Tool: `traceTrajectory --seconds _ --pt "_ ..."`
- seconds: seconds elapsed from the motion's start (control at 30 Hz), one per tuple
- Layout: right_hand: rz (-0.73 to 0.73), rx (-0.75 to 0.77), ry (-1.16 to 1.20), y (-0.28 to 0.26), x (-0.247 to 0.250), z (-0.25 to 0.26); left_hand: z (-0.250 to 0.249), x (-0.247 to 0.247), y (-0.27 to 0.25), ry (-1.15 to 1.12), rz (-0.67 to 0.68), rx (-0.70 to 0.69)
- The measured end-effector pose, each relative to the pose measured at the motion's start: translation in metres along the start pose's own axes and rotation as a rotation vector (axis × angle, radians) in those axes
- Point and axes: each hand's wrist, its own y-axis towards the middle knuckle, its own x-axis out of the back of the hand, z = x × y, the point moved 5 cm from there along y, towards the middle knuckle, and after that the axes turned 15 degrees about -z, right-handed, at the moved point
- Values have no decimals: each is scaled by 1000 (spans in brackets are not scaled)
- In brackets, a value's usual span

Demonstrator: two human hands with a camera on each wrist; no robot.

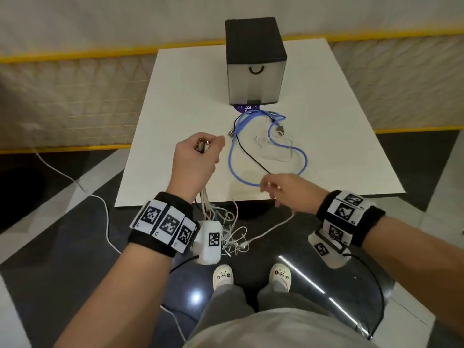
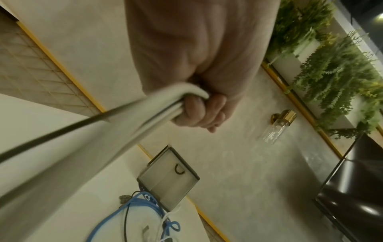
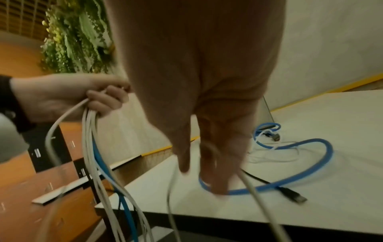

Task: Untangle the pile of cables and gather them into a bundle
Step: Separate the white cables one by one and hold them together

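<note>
My left hand gripped the gathered bundle by its plug ends, strands hanging down, while my right hand, nearer the blue cable lying just ahead on the table, pinched one white cable.

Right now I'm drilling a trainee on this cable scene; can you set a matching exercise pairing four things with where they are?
Things:
1. bunch of white cables
2. long blue cable
3. black drawer box
4. thin white cable

Places:
a. standing at the white table's far end
b. looped on the tabletop
c. gripped in the left hand
d. running from the right hand

Pairs: 1-c, 2-b, 3-a, 4-d
</note>
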Motion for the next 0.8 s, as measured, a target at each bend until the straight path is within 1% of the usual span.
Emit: traceTrajectory --seconds 0.07,0.1,0.13,0.2,0.3,0.37,0.4,0.43,0.47,0.5,0.57,0.6,0.67,0.73,0.8 --pt "150 52 -263 -9 -13 -11 -10 1 -4 -36 16 -25" --pt "158 55 -315 -11 -13 -11 -15 1 -7 -46 35 -47" --pt "130 49 -309 -13 -8 -6 -20 -1 -10 -55 57 -68" --pt "35 65 -176 -12 5 14 -29 -6 -20 -77 107 -111" --pt "-18 164 185 -10 19 67 -41 -21 -38 -92 177 -189" --pt "-49 182 464 -10 22 94 -51 -28 -48 -91 169 -251" --pt "-59 163 606 -11 22 101 -56 -28 -50 -100 148 -276" --pt "-68 155 697 -12 19 103 -62 -27 -51 -122 121 -290" --pt "-81 159 694 -14 14 102 -67 -25 -51 -157 99 -298" --pt "-98 169 623 -14 8 99 -73 -23 -50 -193 89 -308" --pt "-108 164 504 -13 -1 92 -79 -20 -49 -247 100 -318" --pt "-102 153 499 -11 0 91 -80 -20 -49 -258 107 -318" --pt "-107 108 599 -6 9 96 -75 -22 -47 -249 120 -315" --pt "-174 39 750 0 22 101 -68 -27 -44 -200 135 -311" --pt "-224 -24 789 4 24 102 -64 -31 -42 -160 166 -312"
